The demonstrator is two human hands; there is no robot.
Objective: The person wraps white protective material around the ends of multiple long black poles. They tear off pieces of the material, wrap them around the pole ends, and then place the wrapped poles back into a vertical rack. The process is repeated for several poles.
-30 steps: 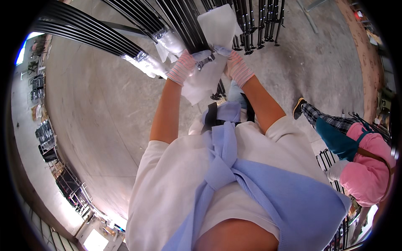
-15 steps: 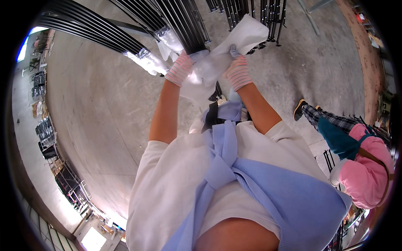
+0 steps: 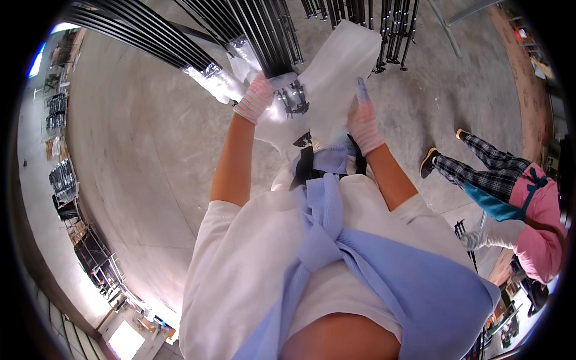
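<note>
My left hand (image 3: 258,99), in a striped glove with blue-grey fingertips, is wrapped round a bundle of black metal rods (image 3: 262,39) close to its lower end. The small black end fittings (image 3: 292,99) of the bundle lie bare over a translucent white foam sheet (image 3: 342,60). That sheet spreads out under the rod ends and to their right. At its right edge is my right hand (image 3: 365,123), in a matching glove, with a finger stretched out upward along the sheet. Its other fingers are partly hidden.
More black rod bundles (image 3: 144,36) stand at the far left, their ends in clear plastic and white wrap (image 3: 213,81). Other black rods (image 3: 399,33) are at the far right. A co-worker in a pink top (image 3: 543,207) stands at right. Racks of dark parts (image 3: 63,180) line the left.
The foam sheet has gone from folded over the rod ends to spread out, uncovering the fittings. My right hand has let go of the folded part and moved right and nearer.
</note>
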